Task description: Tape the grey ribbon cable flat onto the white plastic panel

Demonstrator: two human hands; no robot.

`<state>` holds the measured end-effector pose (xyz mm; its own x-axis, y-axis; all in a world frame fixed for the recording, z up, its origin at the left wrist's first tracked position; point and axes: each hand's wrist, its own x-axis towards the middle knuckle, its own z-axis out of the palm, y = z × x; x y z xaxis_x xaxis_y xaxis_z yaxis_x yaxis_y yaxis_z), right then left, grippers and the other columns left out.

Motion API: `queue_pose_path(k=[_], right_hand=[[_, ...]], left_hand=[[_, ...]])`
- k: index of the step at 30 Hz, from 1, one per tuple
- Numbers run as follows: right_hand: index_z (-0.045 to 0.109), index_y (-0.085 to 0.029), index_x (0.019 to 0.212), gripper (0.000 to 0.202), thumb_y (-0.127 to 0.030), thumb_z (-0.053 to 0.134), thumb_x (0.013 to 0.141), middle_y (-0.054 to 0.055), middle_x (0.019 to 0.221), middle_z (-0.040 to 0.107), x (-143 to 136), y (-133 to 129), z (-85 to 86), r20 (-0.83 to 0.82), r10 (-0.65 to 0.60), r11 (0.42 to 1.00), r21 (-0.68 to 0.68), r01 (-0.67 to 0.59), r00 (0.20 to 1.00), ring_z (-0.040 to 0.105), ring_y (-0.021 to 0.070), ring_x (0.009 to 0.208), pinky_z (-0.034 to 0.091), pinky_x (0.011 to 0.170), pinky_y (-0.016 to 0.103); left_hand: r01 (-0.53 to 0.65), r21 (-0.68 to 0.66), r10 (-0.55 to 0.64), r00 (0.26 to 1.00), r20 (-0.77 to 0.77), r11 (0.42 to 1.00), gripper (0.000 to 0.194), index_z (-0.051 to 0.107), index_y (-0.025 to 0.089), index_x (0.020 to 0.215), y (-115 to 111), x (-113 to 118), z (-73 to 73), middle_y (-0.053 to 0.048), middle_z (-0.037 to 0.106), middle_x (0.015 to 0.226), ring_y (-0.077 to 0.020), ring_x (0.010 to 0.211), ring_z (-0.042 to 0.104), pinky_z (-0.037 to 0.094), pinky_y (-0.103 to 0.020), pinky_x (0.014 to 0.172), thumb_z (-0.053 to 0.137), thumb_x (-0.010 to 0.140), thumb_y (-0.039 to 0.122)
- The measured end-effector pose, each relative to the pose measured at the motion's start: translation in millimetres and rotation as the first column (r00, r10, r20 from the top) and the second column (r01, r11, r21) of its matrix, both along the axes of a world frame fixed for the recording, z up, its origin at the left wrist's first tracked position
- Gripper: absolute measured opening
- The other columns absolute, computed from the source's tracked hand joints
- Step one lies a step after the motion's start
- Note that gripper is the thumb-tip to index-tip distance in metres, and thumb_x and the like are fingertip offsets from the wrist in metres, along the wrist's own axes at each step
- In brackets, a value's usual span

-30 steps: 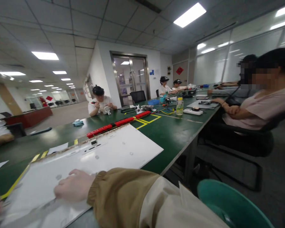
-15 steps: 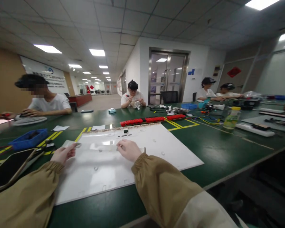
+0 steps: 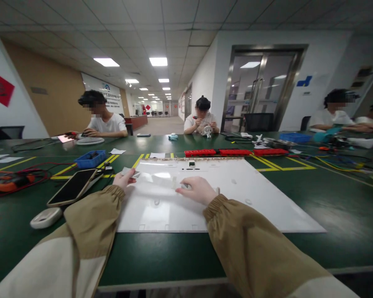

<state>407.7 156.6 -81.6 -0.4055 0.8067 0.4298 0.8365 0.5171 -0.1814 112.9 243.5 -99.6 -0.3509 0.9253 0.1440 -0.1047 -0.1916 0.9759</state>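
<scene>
A large white panel (image 3: 261, 203) lies flat on the green table before me. At its left edge my left hand (image 3: 124, 181) is closed, pinching a small whitish, see-through flat piece (image 3: 132, 172) by thumb and fingers. My right hand (image 3: 199, 189) hovers over or rests on the panel's middle, fingers curled and thumb close to them. A pale, clear-looking bit shows at its fingertips; glare hides its shape. Near the panel's far edge sits a small dark square part (image 3: 192, 164), with dark slots just below it.
On the left are a phone (image 3: 73, 187), a white rounded device (image 3: 46, 218), an orange multimeter (image 3: 9, 180) and a blue tray (image 3: 90, 159). Red bars (image 3: 200, 153) line the panel's far side. Several people sit across the table; cables (image 3: 338, 163) lie at right.
My view has turned left, so everything appears shifted right. The right fingers have curled lower over the panel; the left hand still pinches its piece.
</scene>
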Motion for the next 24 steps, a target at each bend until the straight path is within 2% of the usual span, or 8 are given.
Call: queue_pose_path(k=[4,7,13,17,24], right_hand=[[0.065,-0.019,0.082,0.034,-0.051,0.055,0.083,0.004,0.073,0.066,2,4,1.3,0.125,-0.036,0.999,0.045,0.030,0.992,0.058,0.0173,0.069,0.025,0.056,0.025],[0.062,-0.019,0.081,0.038,-0.054,0.049,0.086,0.005,0.071,0.065,2,8,2.1,0.182,-0.051,0.997,0.065,0.040,0.982,0.058,0.0180,0.066,0.024,0.056,0.026],[0.056,-0.019,0.080,0.044,-0.062,0.045,0.084,0.005,0.072,0.063,3,17,7.0,0.070,-0.136,0.990,0.049,0.132,0.988,0.057,0.0180,0.066,0.024,0.054,0.025],[0.057,-0.019,0.079,0.048,-0.065,0.044,0.083,0.007,0.073,0.063,6,19,10.6,0.080,-0.157,0.987,0.034,0.155,0.984,0.057,0.0187,0.067,0.025,0.055,0.025],[0.060,-0.020,0.073,0.054,-0.070,0.041,0.080,0.007,0.073,0.065,16,31,10.9,0.075,-0.212,0.976,-0.035,0.216,0.974,0.057,0.0198,0.068,0.026,0.054,0.025]], left_hand=[[0.031,0.013,-0.031,0.999,0.024,0.999,0.026,0.059,0.010,0.065,2,0,-1.3,-0.004,0.063,0.057,-0.0100,0.039,0.053,0.049,-0.022,0.044,0.076,0.058,0.028],[0.030,0.036,-0.031,0.999,0.039,0.999,0.032,0.060,0.010,0.066,5,-1,0.4,-0.003,0.061,0.053,-0.0096,0.037,0.051,0.045,-0.020,0.040,0.076,0.056,0.036],[0.005,0.128,-0.013,0.998,0.058,0.992,0.044,0.061,0.010,0.067,9,0,6.3,-0.002,0.062,0.057,-0.0078,0.040,0.050,0.044,-0.020,0.044,0.078,0.047,0.046],[-0.002,0.155,-0.005,0.999,0.048,0.988,0.048,0.061,0.010,0.065,9,3,6.2,-0.003,0.062,0.058,-0.0082,0.043,0.051,0.044,-0.020,0.045,0.080,0.042,0.048],[-0.014,0.182,0.015,1.000,0.001,0.983,0.049,0.063,0.011,0.072,8,11,5.1,-0.004,0.063,0.063,-0.0107,0.052,0.057,0.044,-0.020,0.050,0.076,0.054,0.054]])
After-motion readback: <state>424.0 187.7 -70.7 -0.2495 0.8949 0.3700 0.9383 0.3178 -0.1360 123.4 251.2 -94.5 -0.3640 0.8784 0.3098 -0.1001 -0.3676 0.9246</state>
